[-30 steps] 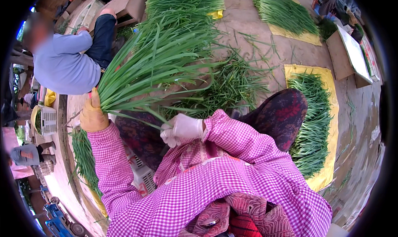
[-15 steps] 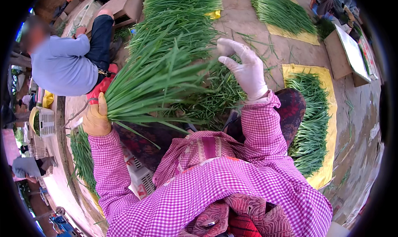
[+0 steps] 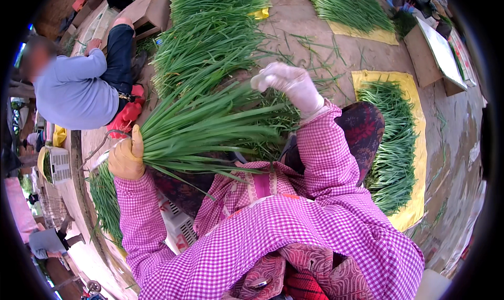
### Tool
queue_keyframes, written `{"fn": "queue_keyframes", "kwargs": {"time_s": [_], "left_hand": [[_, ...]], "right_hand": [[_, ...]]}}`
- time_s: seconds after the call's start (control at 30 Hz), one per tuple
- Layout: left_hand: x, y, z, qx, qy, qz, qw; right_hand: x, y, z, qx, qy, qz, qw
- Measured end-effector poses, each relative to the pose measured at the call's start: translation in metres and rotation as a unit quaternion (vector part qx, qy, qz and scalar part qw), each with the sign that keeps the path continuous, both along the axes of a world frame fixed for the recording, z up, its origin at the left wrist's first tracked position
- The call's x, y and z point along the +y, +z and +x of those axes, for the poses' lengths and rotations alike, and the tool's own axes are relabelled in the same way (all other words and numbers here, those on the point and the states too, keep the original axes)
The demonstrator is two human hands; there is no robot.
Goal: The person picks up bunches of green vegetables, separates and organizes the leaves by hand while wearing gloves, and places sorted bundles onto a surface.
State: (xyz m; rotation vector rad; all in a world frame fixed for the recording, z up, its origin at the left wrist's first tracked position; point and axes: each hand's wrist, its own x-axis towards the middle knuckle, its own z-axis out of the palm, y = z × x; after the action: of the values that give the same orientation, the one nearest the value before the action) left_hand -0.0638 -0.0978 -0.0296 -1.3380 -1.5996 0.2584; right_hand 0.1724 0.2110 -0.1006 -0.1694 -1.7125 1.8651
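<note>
My left hand (image 3: 127, 155), in a yellowish glove, is closed round the pale stem end of a bunch of garlic chives (image 3: 194, 132). The long green leaves fan out to the right across my lap. My right hand (image 3: 289, 84), in a white glove, is at the upper right of the bunch with its fingers drawn together. Leaf tips run up close to those fingertips, but what lies between them is too small to make out. Under the bunch, loose cut leaves (image 3: 273, 108) lie on the ground between my feet, partly hidden.
Chives are spread in a long bed (image 3: 210, 37) ahead and a second bed (image 3: 349, 8) farther right. More lie on a yellow sheet (image 3: 420, 126) to my right. A person (image 3: 79, 90) sits at the left. Wooden boxes (image 3: 149, 11) and a white crate (image 3: 60, 166) stand around.
My right hand has moved left and slightly down toward the leaf tips, and its fingers have closed. The left hand still grips the bunch, which lies a little lower and flatter.
</note>
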Motion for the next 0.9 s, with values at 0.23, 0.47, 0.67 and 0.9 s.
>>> {"fn": "queue_keyframes", "kwargs": {"time_s": [0.23, 0.47, 0.67, 0.9], "left_hand": [[-0.007, -0.003, 0.002, 0.003, -0.009, -0.010, 1.000], [0.001, 0.009, 0.021, -0.006, -0.042, -0.021, 0.999], [-0.010, 0.010, 0.011, 0.001, -0.010, -0.028, 1.000], [-0.031, 0.008, -0.015, 0.002, 0.054, 0.021, 0.998]], "right_hand": [[0.018, -0.015, -0.003, -0.037, -0.087, -0.114, 0.989], [-0.019, -0.052, -0.042, -0.168, 0.024, -0.082, 0.982], [0.019, -0.040, -0.012, -0.018, -0.179, -0.250, 0.951], [0.057, -0.050, 0.016, -0.041, -0.367, -0.162, 0.915]]}}
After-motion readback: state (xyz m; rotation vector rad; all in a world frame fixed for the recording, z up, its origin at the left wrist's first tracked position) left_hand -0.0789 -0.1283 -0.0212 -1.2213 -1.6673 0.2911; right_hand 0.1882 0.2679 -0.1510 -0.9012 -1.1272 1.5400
